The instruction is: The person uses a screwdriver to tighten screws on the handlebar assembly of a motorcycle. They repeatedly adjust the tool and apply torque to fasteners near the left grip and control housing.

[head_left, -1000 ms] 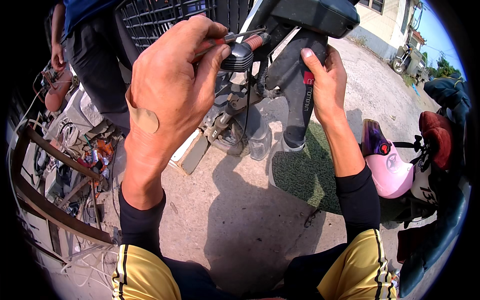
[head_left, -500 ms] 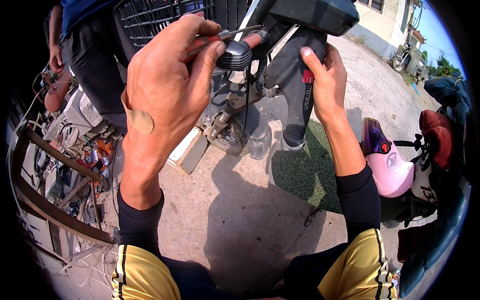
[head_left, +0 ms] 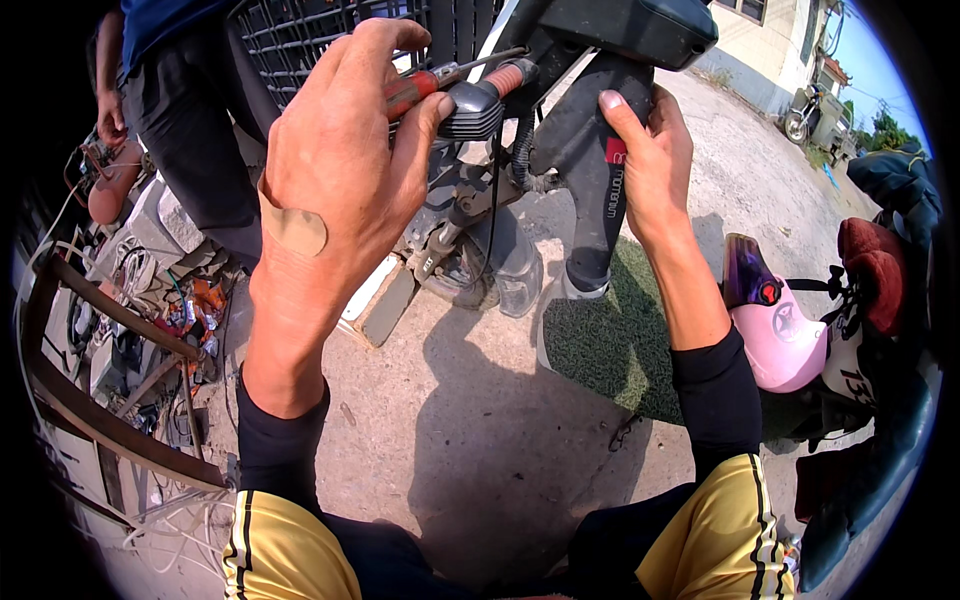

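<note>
My left hand, a tan patch on its wrist, holds a screwdriver by its red handle. Its index finger is raised off the handle and the thumb lies below. The thin metal shaft points right, past a reddish ribbed piece. Close under the handle, by the thumb tip, is a black ribbed part of a two-wheeled vehicle. My right hand is wrapped round the vehicle's black frame tube, thumb on its front; the other fingertips are hidden behind it. What the screwdriver's tip touches is unclear.
Above hangs a black wire basket. A person in dark trousers stands at left, beside scrap and a rusty metal frame. Green matting covers the footboard. A pink helmet sits at right. A pale block lies below.
My left hand has shifted slightly right, its index finger lifting from the screwdriver so more of the red handle shows. My right hand stays put.
</note>
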Motion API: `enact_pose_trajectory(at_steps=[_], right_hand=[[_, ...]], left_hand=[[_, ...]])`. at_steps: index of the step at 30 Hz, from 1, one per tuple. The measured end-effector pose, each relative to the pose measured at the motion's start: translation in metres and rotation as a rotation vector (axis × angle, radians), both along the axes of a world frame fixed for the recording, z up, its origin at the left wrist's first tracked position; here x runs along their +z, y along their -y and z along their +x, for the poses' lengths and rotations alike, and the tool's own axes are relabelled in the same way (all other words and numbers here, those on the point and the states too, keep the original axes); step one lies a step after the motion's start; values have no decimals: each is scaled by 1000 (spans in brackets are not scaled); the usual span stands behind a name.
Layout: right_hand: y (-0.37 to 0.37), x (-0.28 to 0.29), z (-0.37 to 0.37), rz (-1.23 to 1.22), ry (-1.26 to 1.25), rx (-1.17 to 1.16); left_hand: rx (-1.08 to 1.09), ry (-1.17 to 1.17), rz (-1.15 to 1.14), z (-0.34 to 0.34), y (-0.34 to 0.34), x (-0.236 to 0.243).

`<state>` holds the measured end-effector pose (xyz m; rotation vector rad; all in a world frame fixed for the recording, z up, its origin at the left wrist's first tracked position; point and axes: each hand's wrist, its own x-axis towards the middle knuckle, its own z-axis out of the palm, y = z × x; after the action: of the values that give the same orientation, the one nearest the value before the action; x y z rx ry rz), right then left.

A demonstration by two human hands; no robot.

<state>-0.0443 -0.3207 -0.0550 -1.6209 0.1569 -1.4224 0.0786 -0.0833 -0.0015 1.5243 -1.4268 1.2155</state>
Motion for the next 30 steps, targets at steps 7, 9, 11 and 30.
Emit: enact_pose_trajectory(at_steps=[7, 9, 11, 30], right_hand=[[-5, -1, 5, 35, 36, -4], [-6, -2, 7, 40, 45, -1], [-6, -2, 8, 32, 66, 12], [-1, -8, 5, -140, -56, -165]], left_hand=[[45, -42, 11, -7, 10, 7], [54, 186, -76, 0, 16, 4], [61, 343, -74, 6, 16, 3], [-413, -94, 349, 1, -36, -19]])
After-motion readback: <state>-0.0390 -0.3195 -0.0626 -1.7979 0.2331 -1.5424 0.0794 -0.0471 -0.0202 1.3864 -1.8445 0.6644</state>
